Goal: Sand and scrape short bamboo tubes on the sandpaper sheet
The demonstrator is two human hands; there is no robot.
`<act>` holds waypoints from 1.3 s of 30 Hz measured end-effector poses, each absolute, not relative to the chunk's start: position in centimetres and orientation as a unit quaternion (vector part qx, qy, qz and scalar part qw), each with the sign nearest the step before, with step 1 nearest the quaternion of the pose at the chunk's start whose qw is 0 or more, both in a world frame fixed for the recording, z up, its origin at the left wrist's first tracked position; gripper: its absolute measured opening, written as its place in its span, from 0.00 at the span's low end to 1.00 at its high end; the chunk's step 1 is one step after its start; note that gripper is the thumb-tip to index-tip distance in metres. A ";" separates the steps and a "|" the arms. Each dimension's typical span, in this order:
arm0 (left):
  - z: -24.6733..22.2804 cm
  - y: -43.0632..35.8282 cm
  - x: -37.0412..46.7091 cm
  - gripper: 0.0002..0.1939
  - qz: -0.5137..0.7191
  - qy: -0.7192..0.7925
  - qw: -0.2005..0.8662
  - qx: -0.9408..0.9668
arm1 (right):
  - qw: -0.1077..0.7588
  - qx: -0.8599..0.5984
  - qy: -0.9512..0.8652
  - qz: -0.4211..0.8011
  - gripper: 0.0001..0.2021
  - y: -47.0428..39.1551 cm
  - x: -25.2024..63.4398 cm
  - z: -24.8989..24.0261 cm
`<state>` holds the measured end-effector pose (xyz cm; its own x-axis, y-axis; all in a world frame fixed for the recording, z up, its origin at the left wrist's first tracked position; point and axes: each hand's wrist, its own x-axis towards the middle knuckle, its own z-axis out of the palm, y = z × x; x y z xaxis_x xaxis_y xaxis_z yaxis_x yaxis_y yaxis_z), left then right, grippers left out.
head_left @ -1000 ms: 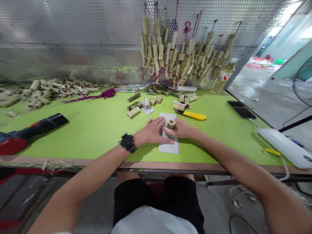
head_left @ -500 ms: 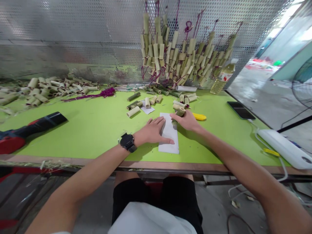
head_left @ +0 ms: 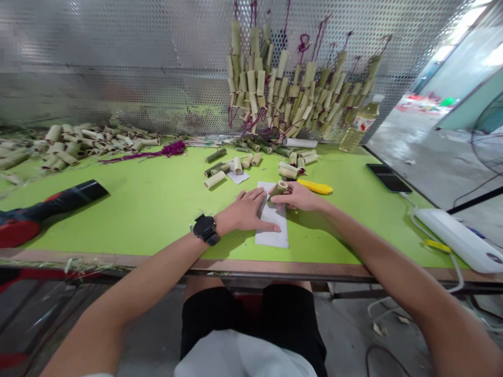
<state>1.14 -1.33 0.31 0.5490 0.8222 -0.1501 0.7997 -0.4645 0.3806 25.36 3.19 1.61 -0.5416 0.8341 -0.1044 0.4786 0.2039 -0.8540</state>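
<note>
My left hand [head_left: 251, 211] lies flat with fingers spread on a white sheet of paper [head_left: 272, 235] near the table's front edge. My right hand [head_left: 301, 197] grips a short green bamboo tube [head_left: 276, 192], tilted over the upper part of the paper. Whether the tube's lower end touches the sheet I cannot tell. Just behind the right hand lies a yellow-handled tool [head_left: 317, 187], its other end partly hidden. Several cut bamboo pieces [head_left: 215, 180] are scattered beyond my hands, some on a small white paper scrap [head_left: 239, 177].
Strung bamboo tubes [head_left: 293, 97] hang on the perforated metal panel [head_left: 176, 52]. A bamboo pile [head_left: 66, 146], purple cord [head_left: 173, 149] and a red-and-black power tool [head_left: 51, 204] are on the left. An oil bottle [head_left: 358, 128], phone [head_left: 388, 178] and white device [head_left: 459, 238] stand or lie right.
My right hand has shifted slightly left and turned, bringing the bamboo tube over the paper. More of the yellow handle now shows. My left hand has stayed in place.
</note>
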 end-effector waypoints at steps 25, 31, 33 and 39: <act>0.1 -1.3 1.1 0.76 0.035 0.480 0.208 0.852 | 0.178 -0.514 -0.831 0.117 0.26 3.9 24.9 1.3; 0.5 -1.6 1.0 0.75 0.038 0.468 0.222 0.855 | 0.167 -0.437 -0.869 0.158 0.22 2.3 23.8 1.2; 0.6 -1.5 1.1 0.76 0.032 0.474 0.220 0.852 | 0.150 -0.466 -0.859 0.153 0.21 2.7 24.1 1.5; 0.5 -1.4 1.1 0.78 0.032 0.478 0.219 0.850 | 0.165 -0.514 -0.833 0.123 0.16 2.8 24.4 1.8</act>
